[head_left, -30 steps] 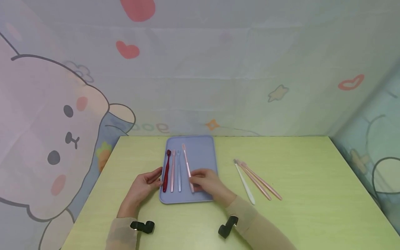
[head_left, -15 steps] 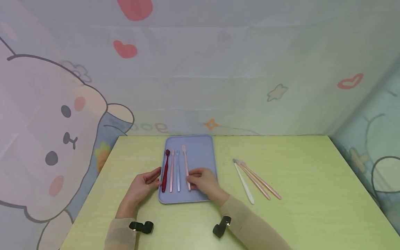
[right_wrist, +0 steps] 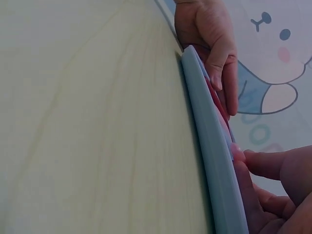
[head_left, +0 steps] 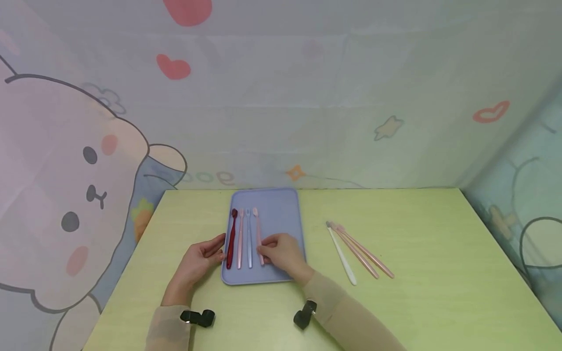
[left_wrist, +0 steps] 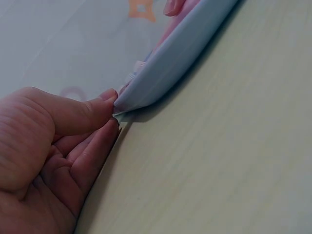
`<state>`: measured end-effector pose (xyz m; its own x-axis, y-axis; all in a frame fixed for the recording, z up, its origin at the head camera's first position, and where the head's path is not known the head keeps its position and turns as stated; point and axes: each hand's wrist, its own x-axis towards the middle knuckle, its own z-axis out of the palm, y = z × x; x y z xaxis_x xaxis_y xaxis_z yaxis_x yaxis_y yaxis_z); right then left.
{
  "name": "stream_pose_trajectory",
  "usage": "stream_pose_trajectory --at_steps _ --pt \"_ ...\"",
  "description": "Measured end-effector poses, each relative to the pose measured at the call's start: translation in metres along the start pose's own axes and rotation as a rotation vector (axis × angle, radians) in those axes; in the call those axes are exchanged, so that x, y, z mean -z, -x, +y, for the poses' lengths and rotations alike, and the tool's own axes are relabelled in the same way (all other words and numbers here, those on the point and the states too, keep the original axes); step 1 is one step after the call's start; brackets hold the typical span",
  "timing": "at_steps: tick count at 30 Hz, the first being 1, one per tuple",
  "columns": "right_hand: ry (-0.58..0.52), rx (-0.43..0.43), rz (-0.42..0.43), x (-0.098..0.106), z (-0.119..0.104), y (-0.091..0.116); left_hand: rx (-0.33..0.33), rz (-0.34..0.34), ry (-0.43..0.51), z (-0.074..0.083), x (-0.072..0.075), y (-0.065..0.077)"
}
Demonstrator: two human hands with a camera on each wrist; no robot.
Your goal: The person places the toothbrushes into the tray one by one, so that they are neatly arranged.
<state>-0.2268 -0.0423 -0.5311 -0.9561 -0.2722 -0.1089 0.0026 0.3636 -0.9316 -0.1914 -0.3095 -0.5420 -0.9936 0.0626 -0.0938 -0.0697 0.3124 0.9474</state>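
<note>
Left of centre in the frame, the right hand (head_left: 281,252) pinches a pink toothbrush (head_left: 258,229) on the tray (head_left: 278,209); the left hand (head_left: 197,261) pinches the tray's left rim. A sideways nudge could knock the neighbouring blue toothbrush (head_left: 249,240) askew. One tray carries four: that pair, a red toothbrush (head_left: 230,243), another pink toothbrush (head_left: 240,240). Right, on the worktop (head_left: 439,234): one white toothbrush (head_left: 341,254), two pink toothbrushes (head_left: 371,257).

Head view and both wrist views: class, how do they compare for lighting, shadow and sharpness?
Head view: brightest, the table broadly lit, the red toothbrush clear in outline, fine bristles too small to make out; left wrist view: dimmer, soft shadow under the tray; right wrist view: also dim, dark shadow along the tray's edge.
</note>
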Motion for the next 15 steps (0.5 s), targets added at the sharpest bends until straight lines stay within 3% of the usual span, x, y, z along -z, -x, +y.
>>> stream_pose_trajectory --at_steps 15 --pt "0.067 0.023 -0.017 -0.0021 -0.0014 -0.0043 0.009 -0.005 0.017 0.0019 0.0004 0.0008"
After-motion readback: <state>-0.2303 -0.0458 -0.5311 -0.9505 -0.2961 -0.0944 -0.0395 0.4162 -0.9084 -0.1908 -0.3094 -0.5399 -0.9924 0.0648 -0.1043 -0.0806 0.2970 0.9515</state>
